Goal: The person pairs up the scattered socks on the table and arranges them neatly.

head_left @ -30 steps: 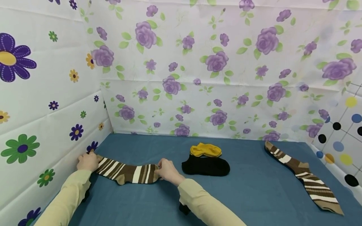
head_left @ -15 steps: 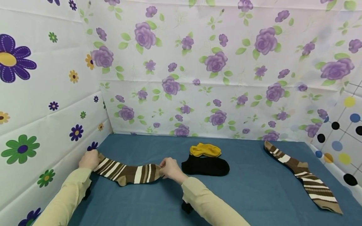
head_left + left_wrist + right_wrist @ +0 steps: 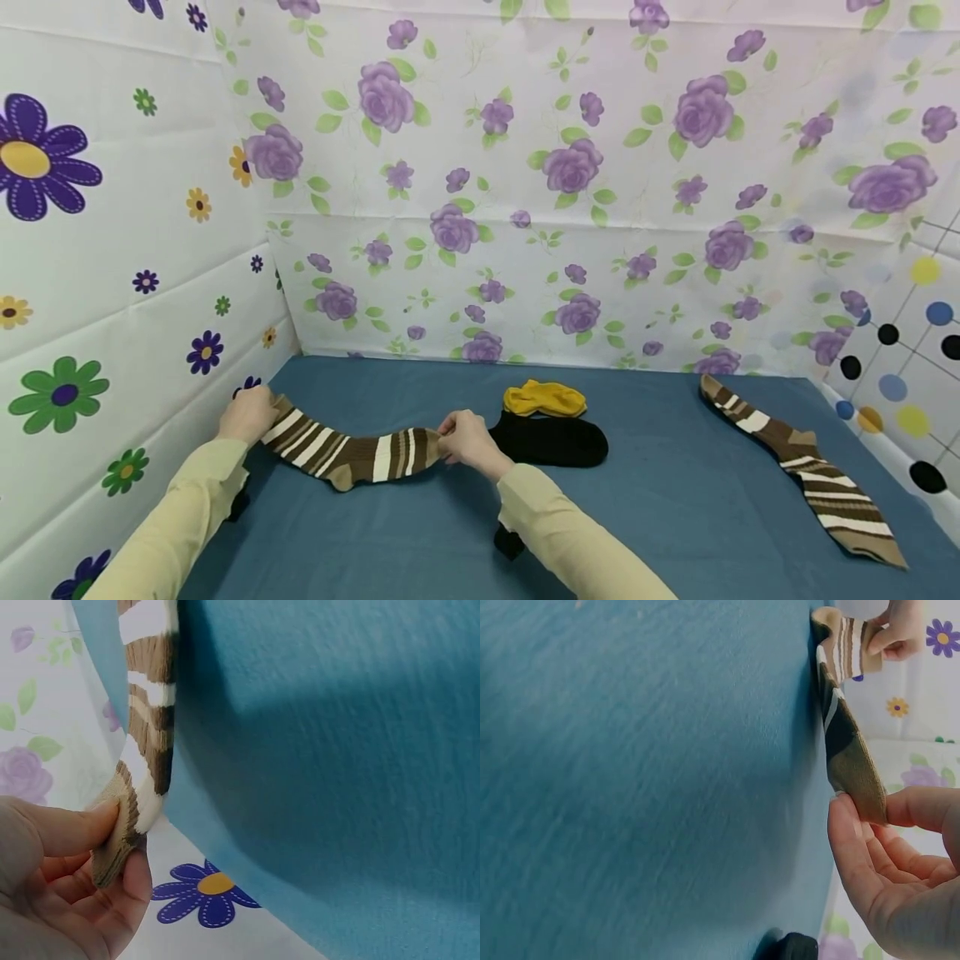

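A brown sock with white and tan stripes [image 3: 360, 457] stretches between both hands, its ends raised and its middle sagging low over the blue cloth. The left hand [image 3: 249, 414] pinches the tan cuff between thumb and fingers, as the left wrist view shows up close on the cuff [image 3: 112, 840]. At the other end, the right hand [image 3: 471, 440] pinches the tan toe [image 3: 859, 780] between thumb and fingertips. A matching striped sock [image 3: 806, 475] lies flat at the right side, toe toward the back wall.
Just beyond the right hand lies a black ankle sock [image 3: 558, 440], with a mustard yellow sock [image 3: 546, 399] behind it. Blue cloth [image 3: 667, 517] covers the table. Flower-printed sheets [image 3: 510, 275] wall in the back and left; a dotted sheet [image 3: 900, 400] stands at right.
Both hands have moved to the right with the striped sock between them, and its cuff end has risen a little. The other socks have stayed in place.
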`<state>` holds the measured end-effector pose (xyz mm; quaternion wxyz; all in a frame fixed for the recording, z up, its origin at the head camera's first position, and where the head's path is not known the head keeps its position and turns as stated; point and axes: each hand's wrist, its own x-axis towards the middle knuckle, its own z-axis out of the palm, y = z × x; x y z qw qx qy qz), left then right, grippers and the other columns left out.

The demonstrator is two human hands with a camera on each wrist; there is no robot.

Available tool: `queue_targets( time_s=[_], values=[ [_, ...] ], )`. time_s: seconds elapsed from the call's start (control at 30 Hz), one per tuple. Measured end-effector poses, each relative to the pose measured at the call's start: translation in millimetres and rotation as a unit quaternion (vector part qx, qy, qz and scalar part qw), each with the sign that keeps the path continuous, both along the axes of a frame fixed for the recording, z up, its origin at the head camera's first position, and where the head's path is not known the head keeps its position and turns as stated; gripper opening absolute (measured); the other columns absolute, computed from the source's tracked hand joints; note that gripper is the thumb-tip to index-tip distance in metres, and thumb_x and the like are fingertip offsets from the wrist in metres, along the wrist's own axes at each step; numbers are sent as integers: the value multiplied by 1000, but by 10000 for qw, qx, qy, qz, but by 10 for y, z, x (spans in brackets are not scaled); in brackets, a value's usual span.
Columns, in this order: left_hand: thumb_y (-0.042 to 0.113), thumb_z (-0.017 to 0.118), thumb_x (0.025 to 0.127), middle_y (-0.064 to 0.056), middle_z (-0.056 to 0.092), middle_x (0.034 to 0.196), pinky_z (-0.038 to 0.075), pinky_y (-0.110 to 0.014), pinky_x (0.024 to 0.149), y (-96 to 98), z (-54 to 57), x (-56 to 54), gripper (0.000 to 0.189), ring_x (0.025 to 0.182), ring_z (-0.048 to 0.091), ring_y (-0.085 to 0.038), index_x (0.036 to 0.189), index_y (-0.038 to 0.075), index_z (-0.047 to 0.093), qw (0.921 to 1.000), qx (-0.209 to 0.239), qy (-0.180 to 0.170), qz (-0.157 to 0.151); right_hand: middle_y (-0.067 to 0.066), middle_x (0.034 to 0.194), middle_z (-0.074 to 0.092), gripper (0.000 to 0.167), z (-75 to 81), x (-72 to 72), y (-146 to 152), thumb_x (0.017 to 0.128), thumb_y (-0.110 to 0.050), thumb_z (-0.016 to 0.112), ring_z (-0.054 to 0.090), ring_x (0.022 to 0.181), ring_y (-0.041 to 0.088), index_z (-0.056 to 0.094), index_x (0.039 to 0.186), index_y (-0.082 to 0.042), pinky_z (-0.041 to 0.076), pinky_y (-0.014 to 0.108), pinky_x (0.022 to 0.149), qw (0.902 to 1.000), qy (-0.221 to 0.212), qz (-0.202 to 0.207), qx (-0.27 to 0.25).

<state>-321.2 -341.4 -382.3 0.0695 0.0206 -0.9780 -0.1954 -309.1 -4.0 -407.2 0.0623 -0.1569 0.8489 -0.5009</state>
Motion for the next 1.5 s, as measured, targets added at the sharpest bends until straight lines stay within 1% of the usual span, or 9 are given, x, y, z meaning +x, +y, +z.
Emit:
queue_targets(
  time_s=[0.27,0.5,0.6,0.7,0.87,1.03,1.27,1.37,1.5],
  values=[
    [-3,49,85,2,17,56,20,-27,45,88,76,24,38,47,20,-11,60,11,25,9997,64,179,-140,10,70,58,10,59,-24,125,80,9,58,62,59,25,61,88,7,51,37,56,10000,13,30,-24],
    [-7,49,80,2,16,57,19,-28,46,196,136,40,35,48,18,-11,61,11,25,9954,57,750,-597,11,72,58,10,119,-42,258,81,7,58,61,59,25,61,90,7,51,40,58,9999,103,63,6],
    [-6,50,82,2,16,56,19,-28,46,252,182,34,37,47,17,-11,61,11,25,9943,89,829,-669,11,71,58,10,143,-59,321,81,7,58,61,59,25,60,90,7,51,39,58,9999,146,54,43],
    [-5,52,83,1,21,56,22,-28,46,295,218,32,34,47,23,-12,63,9,29,9941,92,831,-685,11,71,58,9,168,-85,380,81,6,57,61,59,25,60,90,7,51,39,58,9998,132,-4,113],
    [-3,54,84,-6,36,62,29,-31,49,359,253,45,22,51,35,-17,69,4,40,9941,111,746,-776,10,72,57,9,209,-114,489,82,5,56,61,59,22,60,90,5,51,38,58,9996,97,-76,239],
    [-3,56,83,-6,39,63,31,-33,51,445,318,54,20,53,37,-17,70,3,42,9927,150,746,-937,10,73,56,10,271,-126,616,82,6,55,60,60,23,60,91,6,51,39,59,9995,173,-96,237],
    [-2,57,84,-4,40,59,31,-32,50,580,398,61,21,49,36,-15,70,3,44,9900,322,787,-1122,10,75,56,11,328,-147,797,82,4,55,60,60,22,60,92,5,51,38,59,9993,214,-134,286],
    [-1,58,85,-5,43,61,32,-32,50,631,416,65,17,49,38,-15,73,1,47,9889,437,716,-1223,9,77,56,11,339,-142,875,83,4,55,60,60,21,60,93,5,51,37,59,9990,219,-180,339],
    [0,59,85,-6,47,66,35,-33,52,694,444,72,11,52,40,-16,78,-1,50,9885,604,570,-1267,10,78,56,12,369,-126,977,82,5,55,59,60,21,60,93,5,51,36,58,9987,214,-307,336]
  ],
)
